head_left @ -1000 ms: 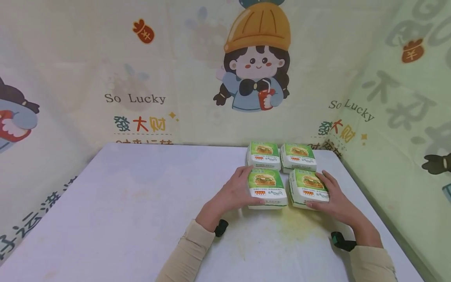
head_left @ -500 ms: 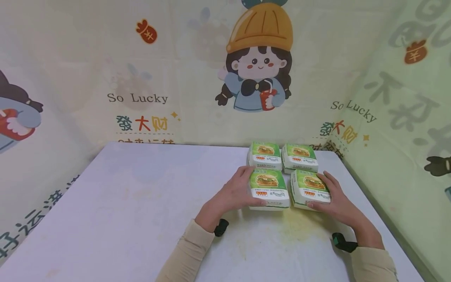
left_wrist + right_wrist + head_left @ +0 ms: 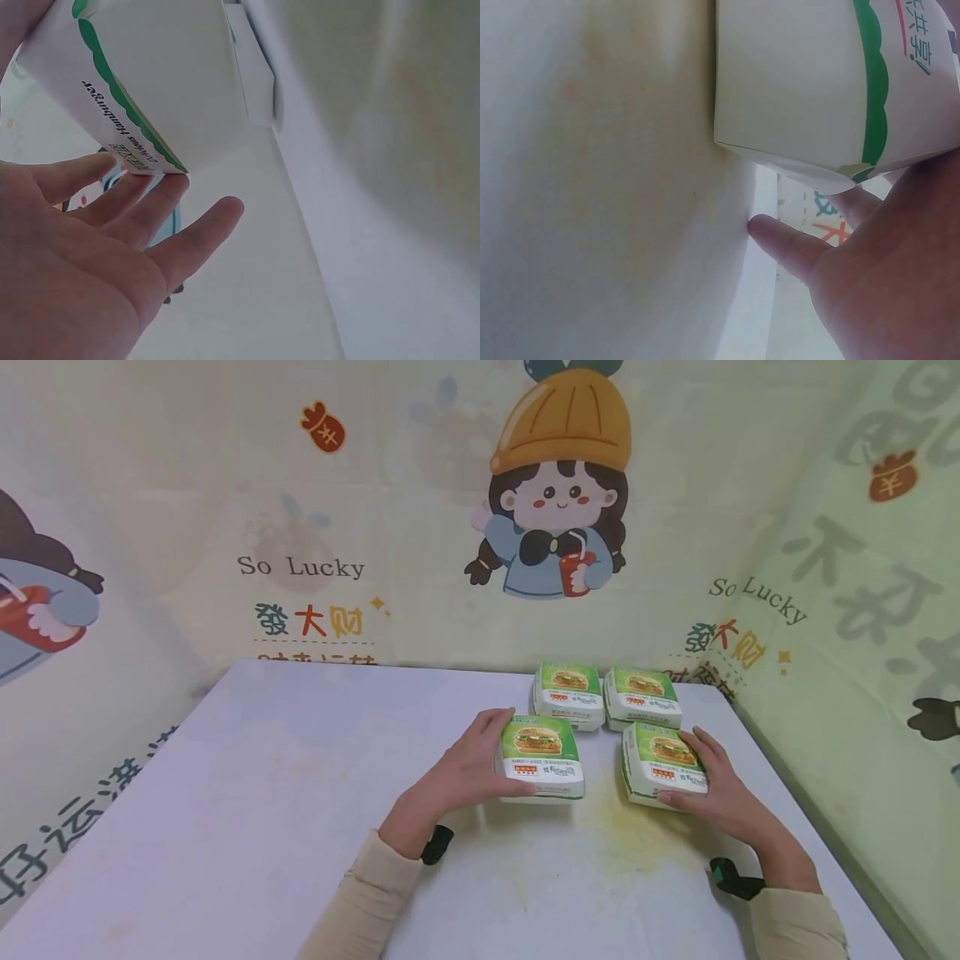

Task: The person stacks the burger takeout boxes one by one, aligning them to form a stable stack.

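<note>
While the right hand (image 3: 716, 795) grips the front right box (image 3: 660, 762) as before, the left hand (image 3: 471, 762), well apart from it, has shifted the front left box (image 3: 540, 752) toward nine o'clock. The gap between them is wider; the front row is judged to be broken up. From the front left box, the rear left box (image 3: 568, 683) stands at one o'clock, the rear right box (image 3: 642, 685) at two. Whether the held left box clears the white table (image 3: 300, 785) cannot be told. Boxes appear smooth card, squat, square-topped, with scalloped green edging.
</note>
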Available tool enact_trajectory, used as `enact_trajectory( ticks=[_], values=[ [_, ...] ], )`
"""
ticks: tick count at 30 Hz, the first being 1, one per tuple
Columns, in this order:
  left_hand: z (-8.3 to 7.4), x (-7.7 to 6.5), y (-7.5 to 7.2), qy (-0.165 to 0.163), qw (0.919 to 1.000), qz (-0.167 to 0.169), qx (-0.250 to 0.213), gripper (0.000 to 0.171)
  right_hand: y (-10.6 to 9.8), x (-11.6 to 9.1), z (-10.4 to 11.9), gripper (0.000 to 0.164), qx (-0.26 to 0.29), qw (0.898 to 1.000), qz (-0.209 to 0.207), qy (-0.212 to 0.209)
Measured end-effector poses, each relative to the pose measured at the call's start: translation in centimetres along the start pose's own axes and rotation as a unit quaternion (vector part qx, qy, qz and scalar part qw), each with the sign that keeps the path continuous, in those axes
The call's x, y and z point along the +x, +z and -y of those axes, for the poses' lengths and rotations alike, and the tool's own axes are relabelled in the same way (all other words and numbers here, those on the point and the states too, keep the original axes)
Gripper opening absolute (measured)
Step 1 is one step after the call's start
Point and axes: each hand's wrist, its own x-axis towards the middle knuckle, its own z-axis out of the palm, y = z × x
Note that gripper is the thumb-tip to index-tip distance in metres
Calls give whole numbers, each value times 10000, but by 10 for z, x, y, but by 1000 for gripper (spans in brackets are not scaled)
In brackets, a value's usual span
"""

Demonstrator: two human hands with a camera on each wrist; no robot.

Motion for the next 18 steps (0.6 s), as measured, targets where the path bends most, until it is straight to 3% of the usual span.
enact_trajectory(
  ticks=[9, 18],
  values=[
    [19, -10, -16, -100, 9996, -259, -95, 108, 3, -1, -2, 106, 86, 10000, -26, -5],
    [31, -14, -36, -148, 9994, -304, -99, 110, 1, -1, -1, 107, -9, 10000, -11, 7]
  ],
)
